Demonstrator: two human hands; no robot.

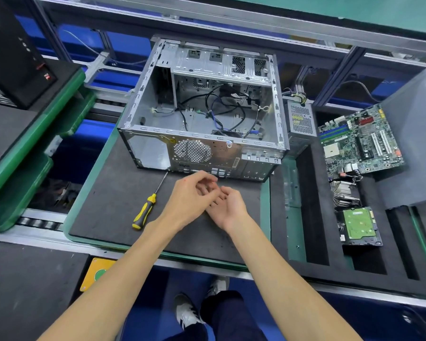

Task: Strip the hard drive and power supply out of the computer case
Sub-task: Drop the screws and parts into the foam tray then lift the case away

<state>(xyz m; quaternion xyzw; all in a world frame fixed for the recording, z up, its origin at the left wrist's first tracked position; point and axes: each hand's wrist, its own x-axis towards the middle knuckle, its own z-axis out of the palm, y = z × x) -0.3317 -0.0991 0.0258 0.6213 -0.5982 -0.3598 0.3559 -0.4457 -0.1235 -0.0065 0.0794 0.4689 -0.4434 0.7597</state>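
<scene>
Looking down from the head camera, we see no brand name or writing sharp enough to read; the only label we can make out is a yellow warning sticker on the back panel of the computer case, beside its round fan grille.

Our left hand and right hand meet over the dark foam mat, just in front of the case and apart from it. The left hand's fingers curl loosely over the right hand's upturned palm, whose fingers are relaxed. We cannot tell whether anything small lies between them; neither hand holds a tool or a part.

The case lies on its side with the open side up, showing loose black and blue cables inside. A screwdriver with a yellow and black handle lies on the mat to the left of our left hand, its tip pointing toward the case.

The power supply stands just beside the case's right wall, outside it. The hard drive, its green board facing up, lies in the slotted foam tray well to the right of our right hand. A circuit board leans in the same tray, farther back.
</scene>
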